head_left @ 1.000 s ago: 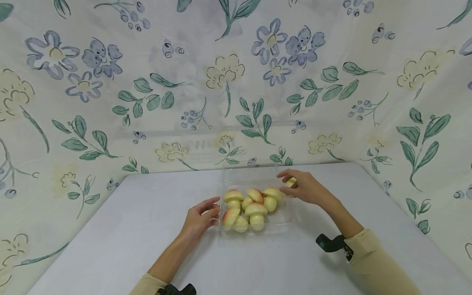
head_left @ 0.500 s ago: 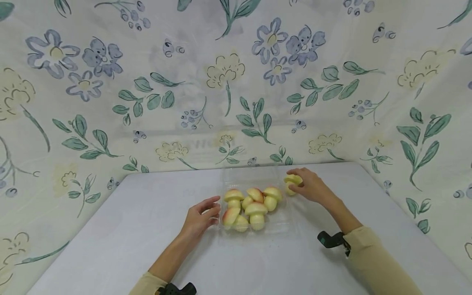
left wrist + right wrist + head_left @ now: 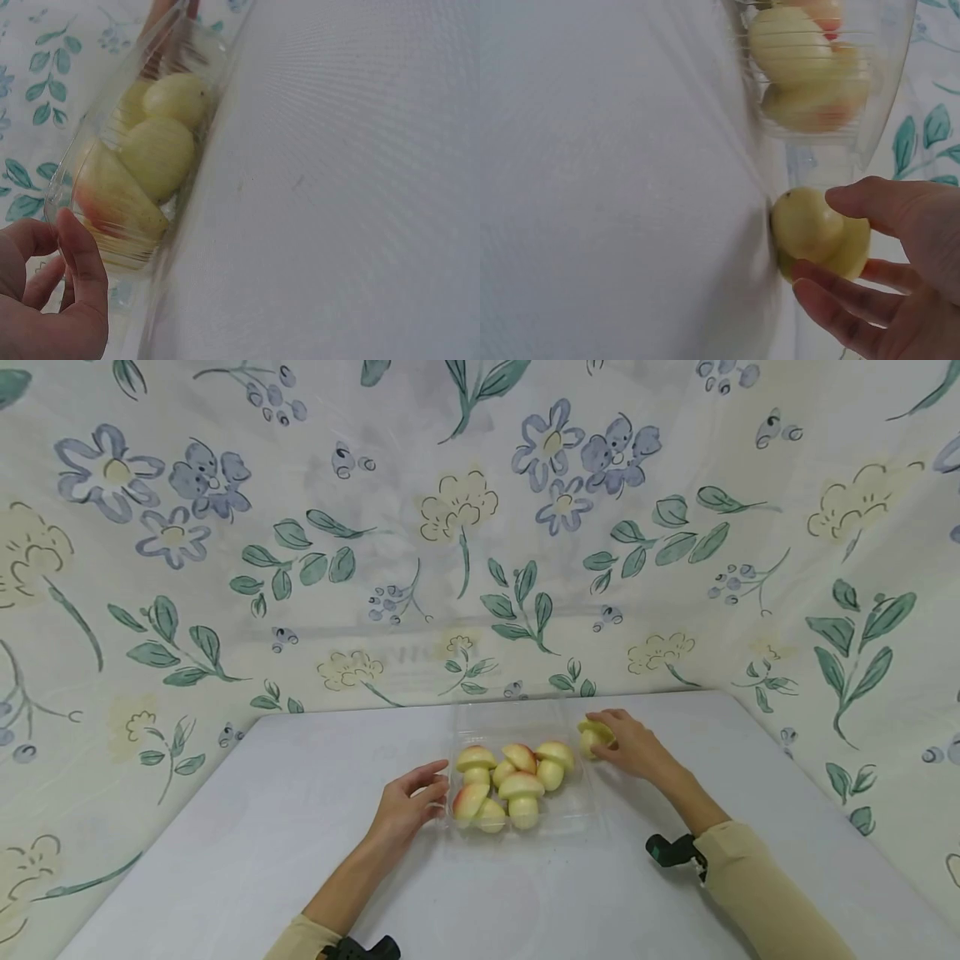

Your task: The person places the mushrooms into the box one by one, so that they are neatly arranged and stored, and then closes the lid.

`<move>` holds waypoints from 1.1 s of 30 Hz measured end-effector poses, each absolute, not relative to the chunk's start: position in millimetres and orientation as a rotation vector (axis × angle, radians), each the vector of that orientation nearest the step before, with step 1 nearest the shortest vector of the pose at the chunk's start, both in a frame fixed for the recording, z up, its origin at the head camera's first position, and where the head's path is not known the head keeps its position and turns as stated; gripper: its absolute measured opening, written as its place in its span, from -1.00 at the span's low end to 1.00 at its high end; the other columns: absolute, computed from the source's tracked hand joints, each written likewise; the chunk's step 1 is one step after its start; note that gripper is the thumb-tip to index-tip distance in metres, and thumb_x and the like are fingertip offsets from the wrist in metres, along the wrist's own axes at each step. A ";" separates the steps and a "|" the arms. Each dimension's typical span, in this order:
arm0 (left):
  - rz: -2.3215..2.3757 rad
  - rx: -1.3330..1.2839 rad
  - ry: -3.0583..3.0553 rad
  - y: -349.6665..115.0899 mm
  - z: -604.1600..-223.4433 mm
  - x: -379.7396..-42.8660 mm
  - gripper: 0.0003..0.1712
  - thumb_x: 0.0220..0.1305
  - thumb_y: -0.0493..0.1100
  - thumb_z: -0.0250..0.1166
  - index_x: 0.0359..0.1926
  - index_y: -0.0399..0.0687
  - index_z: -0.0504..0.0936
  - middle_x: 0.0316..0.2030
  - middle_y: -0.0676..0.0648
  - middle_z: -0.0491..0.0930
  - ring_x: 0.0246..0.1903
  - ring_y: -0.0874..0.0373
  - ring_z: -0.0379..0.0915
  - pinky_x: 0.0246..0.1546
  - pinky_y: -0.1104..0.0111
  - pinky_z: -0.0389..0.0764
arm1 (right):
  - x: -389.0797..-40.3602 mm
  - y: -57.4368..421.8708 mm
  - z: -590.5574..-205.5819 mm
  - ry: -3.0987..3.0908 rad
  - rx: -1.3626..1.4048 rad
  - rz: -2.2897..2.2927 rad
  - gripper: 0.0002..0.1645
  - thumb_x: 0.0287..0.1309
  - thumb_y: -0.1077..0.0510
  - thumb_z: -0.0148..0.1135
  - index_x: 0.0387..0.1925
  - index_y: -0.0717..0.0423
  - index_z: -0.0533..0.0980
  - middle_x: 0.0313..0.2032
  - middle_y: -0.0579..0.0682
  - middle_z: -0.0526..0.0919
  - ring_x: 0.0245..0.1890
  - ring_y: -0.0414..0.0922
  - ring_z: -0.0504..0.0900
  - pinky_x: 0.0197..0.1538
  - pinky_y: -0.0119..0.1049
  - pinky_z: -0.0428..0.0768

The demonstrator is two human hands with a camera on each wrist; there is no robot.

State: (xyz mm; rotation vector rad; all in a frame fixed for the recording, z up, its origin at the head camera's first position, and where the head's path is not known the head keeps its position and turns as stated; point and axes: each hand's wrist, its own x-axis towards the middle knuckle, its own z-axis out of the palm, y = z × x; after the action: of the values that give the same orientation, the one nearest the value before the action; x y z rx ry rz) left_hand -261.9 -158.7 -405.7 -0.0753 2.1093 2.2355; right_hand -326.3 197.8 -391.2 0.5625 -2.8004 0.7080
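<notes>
A clear plastic box (image 3: 573, 806) stands on the table with its lid raised at the back. Inside lie several pale yellow mushroom-shaped pieces (image 3: 522, 810), some with a red blush on their caps. My left hand (image 3: 405, 802) pinches the box's left rim between thumb and finger, as the left wrist view (image 3: 64, 300) shows. Just outside the box, at its right back corner, another yellow mushroom-shaped piece (image 3: 806, 225) sits on the table. The thumb and fingers of my right hand (image 3: 633, 745) curl round it from the right. Part of its cap is hidden behind them.
The white tabletop (image 3: 300, 777) spreads around the box. Behind it hangs a floral cloth (image 3: 405, 527), close to the table's back edge. A dark wrist camera (image 3: 671, 852) sticks out from the right sleeve.
My right hand has moved from the box's right rim slightly to the right and then down, with the mushroom-shaped piece in its fingers. My left hand and the box stay put.
</notes>
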 end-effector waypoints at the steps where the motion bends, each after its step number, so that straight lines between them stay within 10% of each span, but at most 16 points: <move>1: 2.235 -0.074 2.108 -158.6 -405.2 -261.6 -0.48 0.30 -0.36 0.24 0.28 -0.26 0.46 -0.19 0.01 0.51 -0.35 0.22 0.47 -0.42 0.51 0.60 | -326.3 197.7 -391.9 -2.810 0.561 0.707 -0.32 0.20 0.13 0.31 0.33 0.17 0.36 0.28 0.41 0.35 -0.17 0.10 0.69 -0.03 0.13 0.63; 8: 2.236 -0.072 2.101 -158.5 -402.0 -259.3 -0.47 0.31 -0.34 0.25 0.30 -0.27 0.44 -0.18 0.01 0.50 -0.35 0.23 0.46 -0.42 0.52 0.60 | -326.2 198.2 -396.4 -2.838 0.513 0.746 -0.30 0.21 0.11 0.31 0.33 0.12 0.30 0.32 0.35 0.33 0.18 0.32 0.47 0.15 0.36 0.44; 33: 2.237 -0.057 2.098 -159.6 -406.8 -260.9 -0.48 0.31 -0.35 0.24 0.28 -0.24 0.46 -0.19 0.01 0.50 -0.34 0.22 0.47 -0.41 0.51 0.60 | -326.8 203.5 -397.2 -2.838 0.465 0.745 -0.25 0.02 0.25 0.43 0.26 0.09 0.34 0.18 0.40 0.37 0.07 0.29 0.49 0.02 0.27 0.52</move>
State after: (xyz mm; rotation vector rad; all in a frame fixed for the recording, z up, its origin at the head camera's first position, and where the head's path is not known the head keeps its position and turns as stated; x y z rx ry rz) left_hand -260.9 -159.6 -406.8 -0.0570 2.0980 2.2367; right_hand -326.8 203.5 -397.2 0.4647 -2.8380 0.7454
